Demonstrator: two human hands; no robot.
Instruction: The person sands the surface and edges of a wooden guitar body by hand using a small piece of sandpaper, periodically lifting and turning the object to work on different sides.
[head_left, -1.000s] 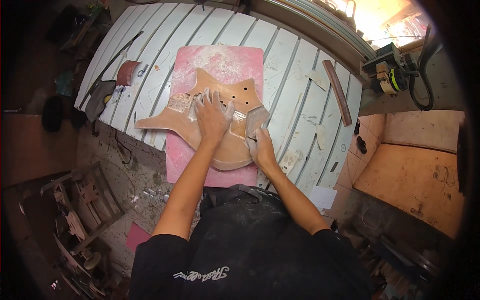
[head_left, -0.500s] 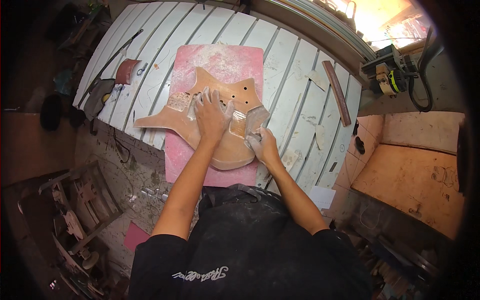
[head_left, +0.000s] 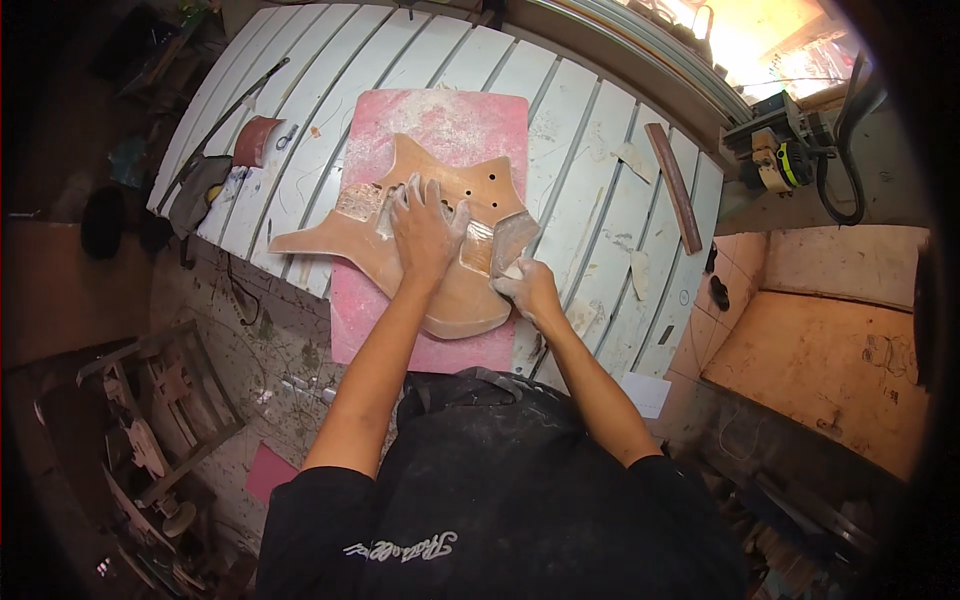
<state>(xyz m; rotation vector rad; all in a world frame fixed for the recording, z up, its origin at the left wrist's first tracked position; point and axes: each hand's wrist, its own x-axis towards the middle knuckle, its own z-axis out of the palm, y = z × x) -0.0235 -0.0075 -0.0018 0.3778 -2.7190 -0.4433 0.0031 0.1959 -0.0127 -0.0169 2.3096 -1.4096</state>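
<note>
A bare wooden electric guitar body (head_left: pixel 465 312) with pointed horns lies on a dusty pink pad (head_left: pixel 440 112). Holes and cut-out recesses show in its face. My left hand (head_left: pixel 427 232) rests flat over the middle of the wood, fingers spread and dusted white. At the body's right edge my right hand (head_left: pixel 530 290) is closed, its thumb and fingertips against the rim beside a greyish recess (head_left: pixel 514 240). Whatever sits between those fingers is too small and hidden to make out.
The white slatted table (head_left: pixel 560 110) carries a long brown strip (head_left: pixel 674 188) at right and a curled piece of reddish sandpaper (head_left: pixel 256 142) at left. A white paper sheet (head_left: pixel 646 394) lies by the near right corner. Machinery (head_left: pixel 775 155) stands beyond the right end.
My right hand has shifted very slightly along the body's right edge. My left hand and the guitar body stay practically where they were.
</note>
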